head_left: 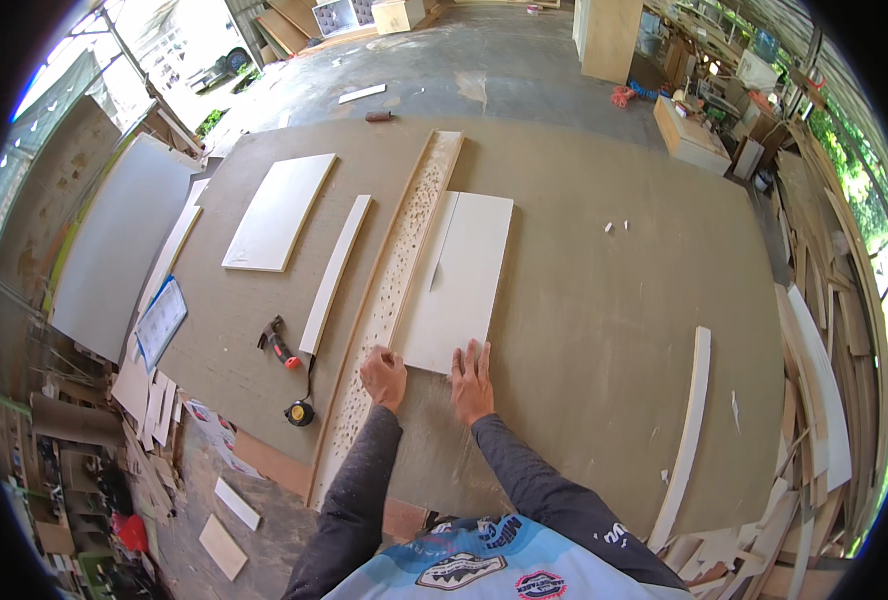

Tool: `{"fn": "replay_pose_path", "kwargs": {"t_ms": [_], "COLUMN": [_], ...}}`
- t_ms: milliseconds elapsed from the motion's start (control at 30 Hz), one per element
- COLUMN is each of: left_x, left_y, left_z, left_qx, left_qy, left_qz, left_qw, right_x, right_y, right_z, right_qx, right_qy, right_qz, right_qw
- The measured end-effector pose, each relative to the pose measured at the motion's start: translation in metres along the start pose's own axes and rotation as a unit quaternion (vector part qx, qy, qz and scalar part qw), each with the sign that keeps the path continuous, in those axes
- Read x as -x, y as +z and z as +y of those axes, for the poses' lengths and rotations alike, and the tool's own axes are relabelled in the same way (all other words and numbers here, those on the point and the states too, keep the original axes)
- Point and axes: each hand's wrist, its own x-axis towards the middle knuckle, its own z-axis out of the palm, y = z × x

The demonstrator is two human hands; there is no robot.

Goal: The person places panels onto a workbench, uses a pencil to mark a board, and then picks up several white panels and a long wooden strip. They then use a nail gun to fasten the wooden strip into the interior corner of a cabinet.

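Note:
A white rectangular panel (456, 285) lies flat on the large brown work board, with a narrow white strip along its left side. My right hand (472, 382) rests on the panel's near edge, fingers stretched out. At the panel's near left corner is my left hand (384, 378), its fingers curled together; whatever they may hold is hidden. Beneath that hand runs a long trough-like wooden piece (399, 250) with raised edges and a white bed speckled with brown spots. The panel's left side lies against it.
Left of the trough lie a white strip (336, 275), another white panel (281, 212), a hammer (279, 342), a tape measure (300, 412) and a clipboard (162, 322). A long white strip (682, 437) sits at right on the work board (594, 310). Scrap wood (844, 300) is piled beyond.

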Motion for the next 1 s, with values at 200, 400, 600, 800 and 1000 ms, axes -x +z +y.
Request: {"fn": "replay_pose_path", "kwargs": {"t_ms": [200,400,600,800,1000], "left_x": [-0.041,-0.067,-0.090,-0.108,-0.124], "left_y": [-0.041,-0.033,-0.023,-0.019,-0.013], "left_z": [-0.019,-0.022,-0.026,-0.013,-0.005], "left_qx": [-0.166,-0.206,-0.226,-0.236,-0.245], "left_qy": [0.396,0.433,0.449,0.465,0.471], "left_qz": [-0.130,-0.216,-0.235,-0.245,-0.240], "left_qw": [0.894,0.851,0.832,0.817,0.813], "right_x": [-0.004,-0.014,-0.029,-0.049,-0.067], "right_y": [0.009,0.007,0.000,0.003,-0.001], "right_z": [-0.006,-0.007,-0.003,0.008,0.014], "right_qx": [0.039,0.030,0.038,0.113,0.070], "right_qy": [0.003,0.008,0.009,-0.005,0.009], "right_qz": [-0.005,-0.016,-0.016,0.001,-0.008], "right_qw": [0.999,0.999,0.999,0.994,0.997]}}
